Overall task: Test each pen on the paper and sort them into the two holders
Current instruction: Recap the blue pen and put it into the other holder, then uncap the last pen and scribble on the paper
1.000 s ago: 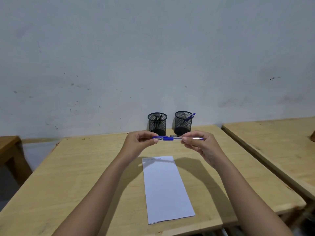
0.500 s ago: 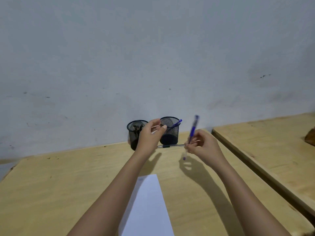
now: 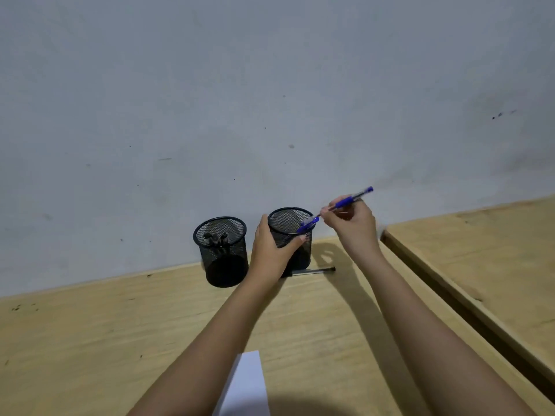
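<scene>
Two black mesh holders stand against the wall. The left holder (image 3: pixel 220 250) has dark pens inside. My left hand (image 3: pixel 271 250) is wrapped around the front of the right holder (image 3: pixel 289 220), gripping it. My right hand (image 3: pixel 350 225) holds a blue pen (image 3: pixel 350 200) tilted over that holder's right rim, tip pointing down-left. Another blue pen (image 3: pixel 307 226) leans inside the right holder at its rim. A dark pen (image 3: pixel 313 271) lies on the table in front of the right holder. The white paper (image 3: pixel 246 385) lies near the bottom edge, partly behind my left forearm.
The wooden table (image 3: pixel 90 340) runs up to a grey wall. A second wooden table (image 3: pixel 495 265) stands to the right, separated by a narrow dark gap.
My left hand has moved onto the right holder and gripped it. My right hand has carried the blue pen up over that holder's rim. The view has shifted forward and closer.
</scene>
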